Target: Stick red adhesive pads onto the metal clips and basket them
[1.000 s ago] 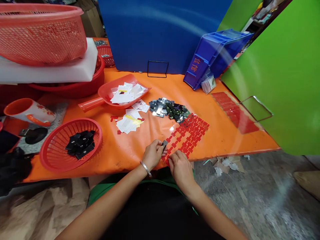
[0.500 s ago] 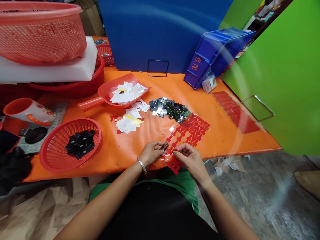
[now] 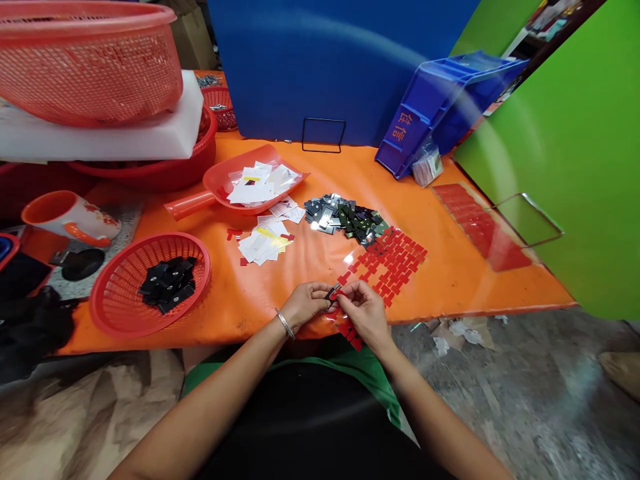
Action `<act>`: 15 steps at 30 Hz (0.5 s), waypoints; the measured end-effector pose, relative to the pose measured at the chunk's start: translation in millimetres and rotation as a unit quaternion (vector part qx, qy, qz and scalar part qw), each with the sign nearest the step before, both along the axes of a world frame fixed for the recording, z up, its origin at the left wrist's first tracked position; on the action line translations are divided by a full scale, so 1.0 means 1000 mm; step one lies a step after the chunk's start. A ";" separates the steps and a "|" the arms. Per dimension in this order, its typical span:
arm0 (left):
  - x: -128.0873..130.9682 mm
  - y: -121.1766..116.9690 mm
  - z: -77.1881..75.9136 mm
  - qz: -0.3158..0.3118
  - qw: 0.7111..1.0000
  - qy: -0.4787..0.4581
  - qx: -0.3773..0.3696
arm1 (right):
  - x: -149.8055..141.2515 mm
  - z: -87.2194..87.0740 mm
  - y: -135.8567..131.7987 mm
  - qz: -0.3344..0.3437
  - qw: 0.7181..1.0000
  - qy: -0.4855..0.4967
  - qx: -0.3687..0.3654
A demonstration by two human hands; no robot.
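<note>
My left hand [image 3: 306, 305], with a bracelet at the wrist, pinches a small dark plate [image 3: 332, 293] near the table's front edge. Close against it, my right hand [image 3: 367, 310] has thumb and forefinger closed on a small red sticker [image 3: 339, 293], which meets the plate; how far it is stuck on is hidden by the fingers. A clear sheet of red stickers [image 3: 400, 260] lies under and beyond my right hand, one corner over the table edge. Beyond it is a pile of small dark, shiny plates [image 3: 345, 219].
A red basket [image 3: 100, 293] with black pieces stands at left, near a mug [image 3: 70, 217]. Behind are a red scoop [image 3: 190, 205] with papers, loose papers [image 3: 265, 245] and stacked baskets [image 3: 90, 80]. A blue bin [image 3: 407, 133] and another red sheet [image 3: 483, 227] are at right.
My right hand has moved left from over the sticker sheet to my left hand, bringing the red sticker to the plate. The whole view has shifted slightly.
</note>
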State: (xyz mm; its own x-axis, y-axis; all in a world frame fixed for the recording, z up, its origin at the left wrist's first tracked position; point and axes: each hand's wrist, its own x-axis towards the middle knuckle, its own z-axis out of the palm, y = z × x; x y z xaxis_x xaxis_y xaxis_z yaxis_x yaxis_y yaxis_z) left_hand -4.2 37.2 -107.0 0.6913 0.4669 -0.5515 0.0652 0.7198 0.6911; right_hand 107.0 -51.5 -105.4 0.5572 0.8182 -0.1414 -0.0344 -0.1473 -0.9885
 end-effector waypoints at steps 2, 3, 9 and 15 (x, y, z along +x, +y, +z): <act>0.000 0.000 0.001 -0.001 1.000 0.000 -0.002 | 0.000 0.001 0.001 0.003 1.000 0.002 -0.001; 0.000 0.000 0.001 -0.001 1.000 0.001 -0.002 | 0.000 0.001 0.001 0.004 1.000 0.003 -0.002; 0.000 0.001 0.005 -0.002 1.000 0.006 0.002 | 0.000 0.000 0.002 0.011 1.000 0.001 -0.005; -0.001 0.001 0.006 -0.004 1.000 0.006 0.005 | -0.001 0.001 0.003 0.014 1.000 -0.001 -0.005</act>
State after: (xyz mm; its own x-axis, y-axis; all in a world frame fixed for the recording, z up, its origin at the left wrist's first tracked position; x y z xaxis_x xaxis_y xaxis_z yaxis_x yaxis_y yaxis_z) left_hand -4.9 38.2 -101.4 0.6878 0.4673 -0.5555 0.0789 0.7126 0.6971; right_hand 106.4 -48.8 -104.7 0.5346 0.8319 -0.1486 -0.0291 -0.1575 -0.9871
